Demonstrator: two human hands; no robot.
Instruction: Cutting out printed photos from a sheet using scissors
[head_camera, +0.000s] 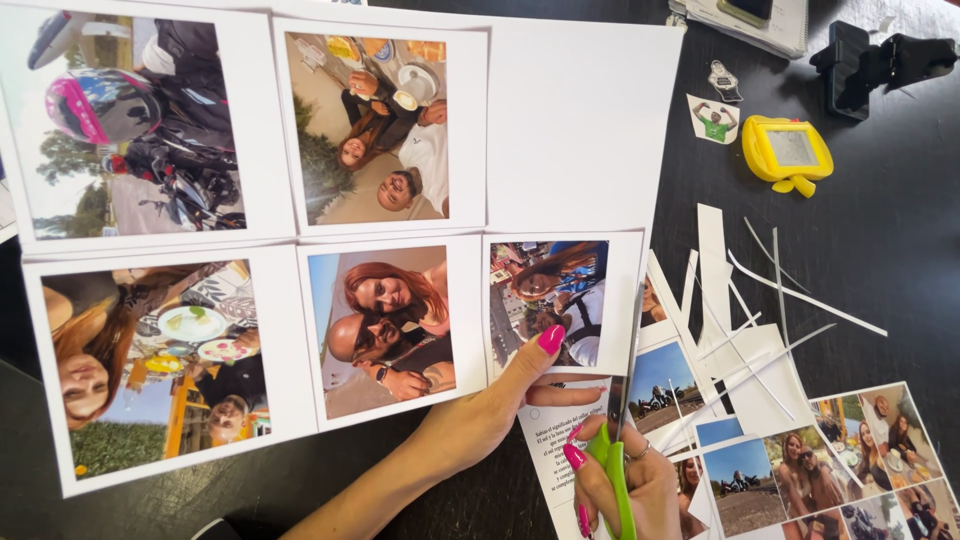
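A large white sheet printed with several photos lies across the dark table. My left hand pinches the sheet's lower edge, its pink-nailed thumb on the small photo at the right. My right hand grips green-handled scissors. Their blades point up along the right edge of that small photo, cutting into the sheet.
Thin white paper strips lie scattered right of the sheet. Cut-out photos sit at the lower right. A yellow toy-like frame, a small sticker, a black object and a notebook are at the top right.
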